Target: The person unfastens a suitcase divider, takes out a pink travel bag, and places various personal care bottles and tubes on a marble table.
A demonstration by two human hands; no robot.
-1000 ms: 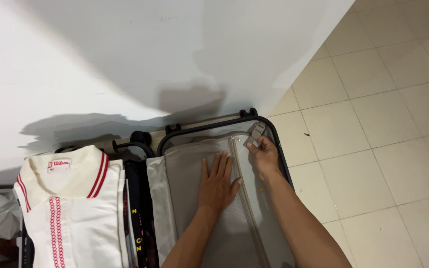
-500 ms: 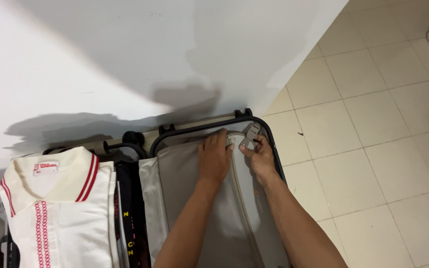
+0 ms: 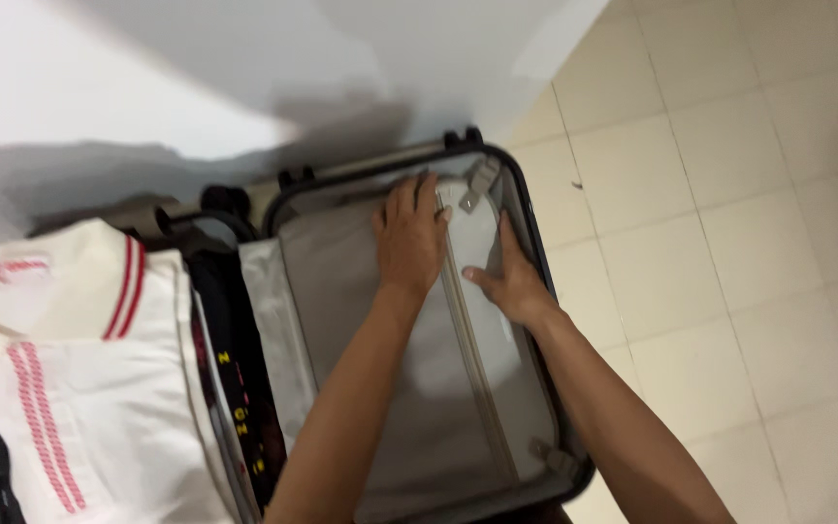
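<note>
Suitcase lining (image 3: 361, 320), the grey fabric panel with a pale zipper (image 3: 472, 359) running down it, fills the centre of the frame, and both of your hands are on it. It covers the right half of an open dark suitcase (image 3: 535, 243) that lies flat, partly on the cream floor tiles (image 3: 729, 252) to the right.

Your left hand (image 3: 409, 243) lies flat on the panel near its upper edge, palm down, fingers stretched out and close together, pointing toward the top of the frame. It sits just left of the zipper line and pinches nothing.

Your right hand (image 3: 508, 281) rests just right of the zipper, a little lower in the frame than the left. Its thumb reaches left toward the zipper and its fingers point up along the panel; it is open and pressed on the fabric, with nothing gripped.

A grey strap with a buckle (image 3: 479, 182) lies at the upper right corner of the panel, just above your fingertips.

At the left of the frame a folded white shirt with red stripes (image 3: 70, 388) lies in the other half of the case, with a dark garment (image 3: 235, 388) between it and the lining. A white surface (image 3: 147, 68) takes up the upper left.
</note>
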